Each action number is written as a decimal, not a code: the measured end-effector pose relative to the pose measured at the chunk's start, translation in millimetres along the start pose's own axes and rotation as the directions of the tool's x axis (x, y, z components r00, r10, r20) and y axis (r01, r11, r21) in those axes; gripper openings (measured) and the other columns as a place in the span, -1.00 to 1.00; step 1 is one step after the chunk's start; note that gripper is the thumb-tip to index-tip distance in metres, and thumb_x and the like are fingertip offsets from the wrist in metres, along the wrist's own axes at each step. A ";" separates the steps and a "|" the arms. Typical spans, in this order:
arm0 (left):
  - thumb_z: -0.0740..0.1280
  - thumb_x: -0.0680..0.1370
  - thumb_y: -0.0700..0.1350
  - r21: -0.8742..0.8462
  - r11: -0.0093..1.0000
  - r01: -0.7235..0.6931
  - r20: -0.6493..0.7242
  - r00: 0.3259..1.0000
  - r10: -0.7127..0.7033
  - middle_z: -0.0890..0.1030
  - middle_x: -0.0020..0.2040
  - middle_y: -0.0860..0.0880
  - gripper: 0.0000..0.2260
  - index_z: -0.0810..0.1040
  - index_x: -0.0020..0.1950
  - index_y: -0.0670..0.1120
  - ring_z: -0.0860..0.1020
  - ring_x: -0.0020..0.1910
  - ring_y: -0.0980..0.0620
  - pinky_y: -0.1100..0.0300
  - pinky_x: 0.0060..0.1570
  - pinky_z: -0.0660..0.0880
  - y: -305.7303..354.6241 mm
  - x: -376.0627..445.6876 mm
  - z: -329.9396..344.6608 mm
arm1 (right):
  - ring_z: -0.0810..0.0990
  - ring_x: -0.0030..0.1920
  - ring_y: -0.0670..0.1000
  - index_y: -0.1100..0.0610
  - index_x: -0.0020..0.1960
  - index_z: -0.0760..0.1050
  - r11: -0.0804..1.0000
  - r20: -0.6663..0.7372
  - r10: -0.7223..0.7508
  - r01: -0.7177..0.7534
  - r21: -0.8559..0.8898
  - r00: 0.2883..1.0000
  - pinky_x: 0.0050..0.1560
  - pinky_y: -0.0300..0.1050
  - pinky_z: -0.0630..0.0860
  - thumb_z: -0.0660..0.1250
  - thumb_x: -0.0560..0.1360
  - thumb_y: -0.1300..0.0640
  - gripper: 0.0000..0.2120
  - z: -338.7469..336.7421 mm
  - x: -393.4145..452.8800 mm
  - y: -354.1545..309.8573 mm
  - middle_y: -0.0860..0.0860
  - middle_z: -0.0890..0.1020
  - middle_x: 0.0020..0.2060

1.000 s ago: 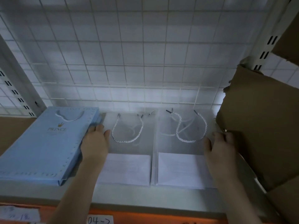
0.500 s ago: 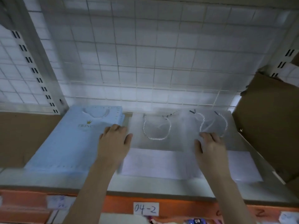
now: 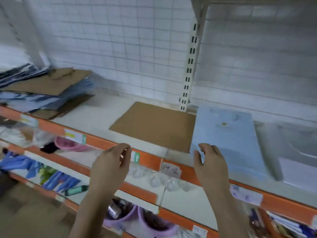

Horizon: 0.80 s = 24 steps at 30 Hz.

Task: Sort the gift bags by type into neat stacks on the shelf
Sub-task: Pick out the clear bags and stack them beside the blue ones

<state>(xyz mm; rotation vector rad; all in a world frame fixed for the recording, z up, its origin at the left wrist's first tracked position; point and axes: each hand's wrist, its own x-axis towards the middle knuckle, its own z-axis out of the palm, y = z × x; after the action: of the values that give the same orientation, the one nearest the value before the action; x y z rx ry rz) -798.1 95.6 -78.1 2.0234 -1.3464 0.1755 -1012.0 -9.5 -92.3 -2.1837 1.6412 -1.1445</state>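
Both hands hang in front of the shelf (image 3: 96, 115), holding nothing. The left hand (image 3: 109, 166) has its fingers loosely curled, thumb and forefinger close together near the orange front rail (image 3: 147, 159); the right hand (image 3: 210, 164) is likewise loosely curled, its fingertips (image 3: 202, 146) just over the near corner of the light blue bag stack (image 3: 229, 134) (whether they touch it cannot be told through the blur).

The blue stack lies flat on the shelf, its left edge running along the right edge of a flat brown bag (image 3: 152, 126), the two touching or nearly so. To the right of the blue stack lie the translucent bags (image 3: 291, 148), flat, reaching to the picture's edge. A slotted white upright (image 3: 189, 66) stands at the back, just behind where brown and blue meet.

At the far left sits an untidy pile of mixed bags (image 3: 42, 90), brown and blue sheets overlapping at angles, some edges overhanging the rail. Between that pile and the flat brown bag is a wide stretch of bare white shelf surface, open from the rail back to the wire grid wall (image 3: 111, 40).

A handwritten label (image 3: 170, 170) is stuck on the rail between the hands.
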 end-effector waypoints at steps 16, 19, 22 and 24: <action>0.31 0.51 -0.17 0.157 0.949 0.272 -0.191 0.952 -0.241 0.61 -0.38 -0.10 -0.89 0.61 -0.14 -0.15 0.55 -0.44 -0.12 0.24 -0.51 0.36 -227.0 102.4 -88.0 | 0.59 -0.02 0.12 0.18 0.11 0.52 0.938 0.156 -0.303 0.265 0.225 0.940 -0.04 0.02 0.52 0.26 0.51 0.14 -0.78 208.1 67.0 -224.8 0.10 0.60 0.00; 0.27 0.55 -0.12 0.154 0.953 0.260 -0.218 0.950 -0.224 0.59 -0.40 -0.03 -0.85 0.60 -0.12 -0.12 0.56 -0.42 -0.07 0.07 -0.44 0.52 -255.5 137.1 -104.8 | 0.56 0.05 0.11 0.20 0.12 0.52 0.918 0.120 -0.341 0.302 0.257 0.932 -0.01 -0.05 0.46 0.25 0.52 0.16 -0.79 234.4 90.5 -265.6 0.10 0.59 0.01; 0.26 0.56 -0.12 0.155 0.949 0.275 -0.247 0.941 -0.232 0.61 -0.37 0.00 -0.85 0.60 -0.06 -0.12 0.54 -0.45 0.00 0.12 -0.44 0.52 -283.2 158.0 -117.4 | 0.56 0.01 0.10 0.21 0.10 0.52 0.887 0.104 -0.407 0.366 0.281 0.907 -0.06 -0.12 0.43 0.25 0.52 0.18 -0.81 256.8 105.5 -307.4 0.11 0.60 -0.03; 0.24 0.57 -0.10 0.136 0.940 0.313 -0.237 0.931 -0.276 0.65 -0.27 -0.04 -0.83 0.60 -0.02 -0.13 0.55 -0.41 0.02 0.15 -0.41 0.53 -306.0 162.6 -121.3 | 0.57 -0.05 0.10 0.21 0.05 0.53 0.856 0.080 -0.465 0.424 0.297 0.882 -0.14 -0.16 0.41 0.27 0.51 0.19 -0.84 271.5 110.0 -333.1 0.10 0.61 -0.09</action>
<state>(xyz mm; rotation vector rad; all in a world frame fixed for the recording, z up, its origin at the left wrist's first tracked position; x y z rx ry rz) -432.2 114.1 -54.6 2.2499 -0.9054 0.3728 -574.3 -61.0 -42.3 -2.4559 0.8700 -1.1884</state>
